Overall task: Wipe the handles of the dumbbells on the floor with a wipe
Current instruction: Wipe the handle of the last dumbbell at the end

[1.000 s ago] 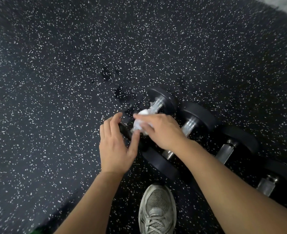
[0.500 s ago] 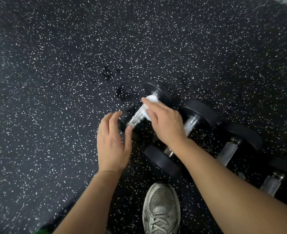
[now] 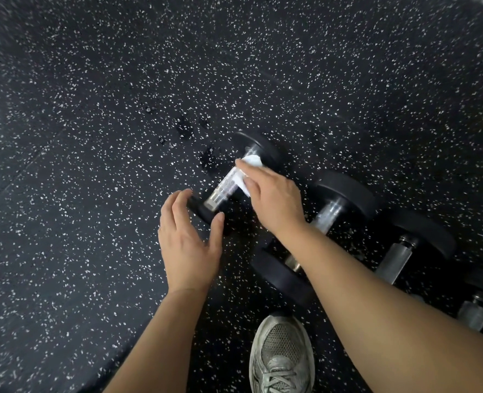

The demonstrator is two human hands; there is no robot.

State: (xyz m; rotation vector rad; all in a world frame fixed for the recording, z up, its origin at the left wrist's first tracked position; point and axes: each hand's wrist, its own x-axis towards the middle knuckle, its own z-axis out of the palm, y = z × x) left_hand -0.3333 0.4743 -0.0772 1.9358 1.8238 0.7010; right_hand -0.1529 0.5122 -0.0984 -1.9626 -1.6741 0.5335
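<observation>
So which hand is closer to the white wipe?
Right. The right hand presses the wipe on the far end of the dumbbell handle. The left hand is at the near weight, apart from the wipe.

Dim, even light; glints on the metal handles (image 3: 225,186); wide-angle bending and blur toward the edges.

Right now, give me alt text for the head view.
The right hand presses a white wipe on the far end of the leftmost dumbbell's handle, while the left hand steadies its near weight. Three more dumbbells lie alongside on speckled floor.
</observation>
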